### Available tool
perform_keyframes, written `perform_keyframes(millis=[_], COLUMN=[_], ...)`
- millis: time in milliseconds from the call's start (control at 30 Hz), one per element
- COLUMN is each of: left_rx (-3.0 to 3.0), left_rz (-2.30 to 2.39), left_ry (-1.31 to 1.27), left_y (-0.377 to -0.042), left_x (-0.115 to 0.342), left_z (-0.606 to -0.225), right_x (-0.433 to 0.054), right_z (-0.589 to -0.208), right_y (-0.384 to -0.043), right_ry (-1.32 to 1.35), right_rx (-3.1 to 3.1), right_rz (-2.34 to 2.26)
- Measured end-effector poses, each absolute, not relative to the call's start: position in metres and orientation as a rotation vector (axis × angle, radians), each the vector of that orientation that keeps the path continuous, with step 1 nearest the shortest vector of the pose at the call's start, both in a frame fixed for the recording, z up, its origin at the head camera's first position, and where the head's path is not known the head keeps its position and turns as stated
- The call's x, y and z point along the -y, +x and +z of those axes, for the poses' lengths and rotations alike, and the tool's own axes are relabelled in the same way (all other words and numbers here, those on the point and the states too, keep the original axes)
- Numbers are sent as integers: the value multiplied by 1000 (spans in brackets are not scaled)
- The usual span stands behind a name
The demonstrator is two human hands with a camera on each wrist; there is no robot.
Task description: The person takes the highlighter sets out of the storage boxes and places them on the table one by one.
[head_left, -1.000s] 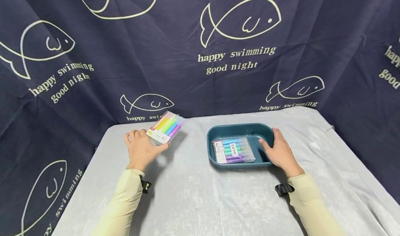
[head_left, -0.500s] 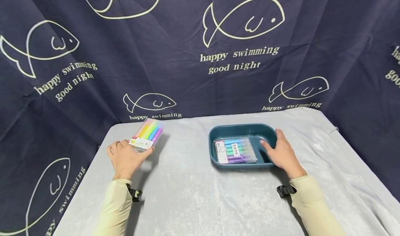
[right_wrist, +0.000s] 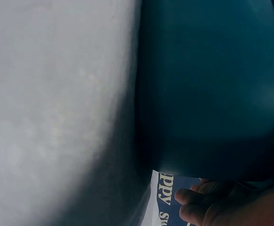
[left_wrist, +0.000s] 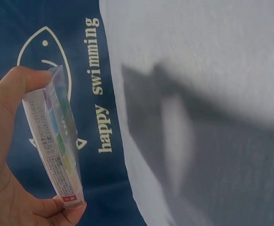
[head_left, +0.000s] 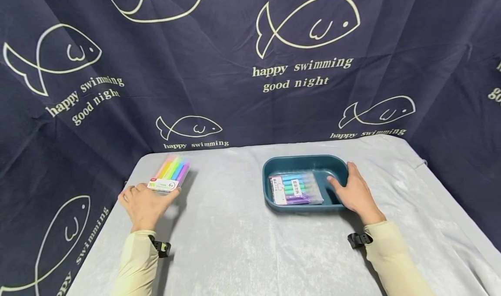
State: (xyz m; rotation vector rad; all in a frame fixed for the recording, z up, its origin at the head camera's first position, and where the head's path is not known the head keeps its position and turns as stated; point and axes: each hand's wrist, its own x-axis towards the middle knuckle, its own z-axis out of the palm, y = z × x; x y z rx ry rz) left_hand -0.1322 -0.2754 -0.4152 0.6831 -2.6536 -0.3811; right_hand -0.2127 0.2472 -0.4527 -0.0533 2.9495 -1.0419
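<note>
Marker pack (head_left: pixel 170 170) is held at 8 o'clock in the head view, pinched between thumb and fingers of the left hand (head_left: pixel 145 203). Its shadow falls apart from it, so it is judged raised off the table (head_left: pixel 235 243). Right hand (head_left: pixel 358 196) grips the tub (head_left: pixel 305 208) at its 3 o'clock end, thumb inside the wall. Second pack (head_left: pixel 299 189) lies in the tub's 9 o'clock half. Progress, by judgement: one pack is in; the held one is outside, not yet set down. Fish-print curtain (head_left: pixel 219 61) hangs at 12 o'clock.

Both forearms (head_left: pixel 137 259) reach forward, left fingers (left_wrist: pixel 46 207) pinching against the thumb (left_wrist: pixel 31 79), right fingers (head_left: pixel 354 172) gripping.
</note>
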Motion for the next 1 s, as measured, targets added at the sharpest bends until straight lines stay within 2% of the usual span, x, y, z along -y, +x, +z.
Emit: perform_keyframes(millis=[500, 1000], left_rx=[2657, 2712], left_rz=[-333, -284], left_ry=[767, 821], left_y=[-119, -115], left_x=[298, 299], left_z=[-428, -444], right_x=[-246, -247], right_z=[-454, -456], right_y=[-213, -213], right_ry=[-71, -79], right_rx=[-2938, -2956], right_rz=[-1029, -1045])
